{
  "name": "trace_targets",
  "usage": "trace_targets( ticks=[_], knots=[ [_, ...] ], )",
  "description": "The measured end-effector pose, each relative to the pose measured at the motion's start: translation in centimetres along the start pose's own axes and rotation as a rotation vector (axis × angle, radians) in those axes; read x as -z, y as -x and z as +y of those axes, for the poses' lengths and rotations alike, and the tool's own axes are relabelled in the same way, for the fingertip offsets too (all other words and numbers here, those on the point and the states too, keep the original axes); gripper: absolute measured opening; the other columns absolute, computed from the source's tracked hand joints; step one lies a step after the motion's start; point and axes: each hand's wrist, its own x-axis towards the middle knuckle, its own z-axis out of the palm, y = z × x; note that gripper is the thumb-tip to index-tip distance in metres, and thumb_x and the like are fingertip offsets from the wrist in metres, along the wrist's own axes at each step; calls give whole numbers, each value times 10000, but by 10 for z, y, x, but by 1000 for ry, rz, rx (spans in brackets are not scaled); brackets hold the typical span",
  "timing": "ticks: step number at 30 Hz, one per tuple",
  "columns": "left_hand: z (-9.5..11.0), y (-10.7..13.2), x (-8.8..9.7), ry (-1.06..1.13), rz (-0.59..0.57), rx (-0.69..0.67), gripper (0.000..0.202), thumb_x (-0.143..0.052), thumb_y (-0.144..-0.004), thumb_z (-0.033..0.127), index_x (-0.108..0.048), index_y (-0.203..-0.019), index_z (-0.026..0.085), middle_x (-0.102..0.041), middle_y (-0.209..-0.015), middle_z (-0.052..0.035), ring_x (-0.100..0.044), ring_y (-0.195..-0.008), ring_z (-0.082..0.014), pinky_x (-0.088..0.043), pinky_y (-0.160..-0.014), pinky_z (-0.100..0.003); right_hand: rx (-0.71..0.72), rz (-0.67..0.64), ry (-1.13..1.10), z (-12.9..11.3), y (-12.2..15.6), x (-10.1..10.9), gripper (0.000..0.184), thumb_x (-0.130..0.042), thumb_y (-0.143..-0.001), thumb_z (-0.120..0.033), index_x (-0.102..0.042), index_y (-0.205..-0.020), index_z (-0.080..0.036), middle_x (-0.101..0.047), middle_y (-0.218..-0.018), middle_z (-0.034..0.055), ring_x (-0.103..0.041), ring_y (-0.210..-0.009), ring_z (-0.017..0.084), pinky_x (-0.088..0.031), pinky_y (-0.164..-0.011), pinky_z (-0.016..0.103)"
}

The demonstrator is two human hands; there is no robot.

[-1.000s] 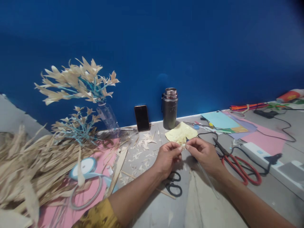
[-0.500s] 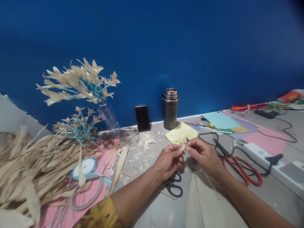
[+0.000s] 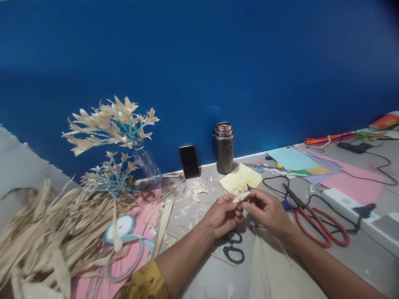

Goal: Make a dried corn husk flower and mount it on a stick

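Note:
A small pale petal cut from dried corn husk (image 3: 241, 197) is pinched between my two hands over the middle of the work surface. My left hand (image 3: 222, 216) is closed on its left end, with the other fingers curled below. Thumb and fingertips of my right hand (image 3: 268, 210) close on the right end. From under the right hand a thin pale wire (image 3: 285, 252) slants down; its upper end is hidden by the hand. Just behind the fingers lies a crumpled yellow paper (image 3: 240, 176). Black scissor handles (image 3: 234, 254) show below my left wrist.
Red-handled scissors (image 3: 318, 224), cables and a white power strip (image 3: 346, 204) lie on the right. A flask (image 3: 224, 153) and a phone (image 3: 188, 161) stand near the blue wall. Dried husks (image 3: 46, 241), light-blue tape (image 3: 120, 229) and husk flowers (image 3: 109, 128) fill the left.
The petal between my fingertips now shows longer and flatter, turned to slant up to the right. My hands stay together. The whole view has shifted slightly, with things appearing lower and further right.

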Motion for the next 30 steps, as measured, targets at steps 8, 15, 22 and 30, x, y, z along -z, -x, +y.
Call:
trace_targets(
  ticks=[8,15,22,30],
  knots=[
    [0,1,2,-53,-5,48,315,-925,-536,168,-653,-691,131,-638,-604,-12,-557,-550,-95,-418,-582,-220,130,15,-20,-3,-1,1,111,-694,-815,-287,-682,-750,-197,-665,-723,14,-575,-626,155,-437,-576,268],
    [-2,-1,9,-49,-59,86,330,-952,-520,219,-668,-667,138,-662,-605,-23,-612,-559,-128,-460,-599,-256,229,32,0,-7,1,0,94,-668,-836,-192,-689,-748,-217,-673,-705,9,-612,-639,161,-490,-590,262],
    [3,-4,11,-137,-74,119,364,-971,-493,245,-712,-707,108,-683,-604,-47,-632,-538,-136,-468,-551,-246,387,75,20,-7,3,-1,113,-664,-857,-144,-683,-782,-225,-700,-819,34,-671,-766,175,-549,-694,272],
    [8,-3,5,-224,-82,32,400,-972,-515,315,-704,-720,99,-698,-610,-66,-640,-524,-142,-500,-564,-258,390,78,62,-1,2,3,115,-644,-863,-125,-692,-828,-224,-708,-848,35,-676,-790,173,-538,-719,275]
  ],
)
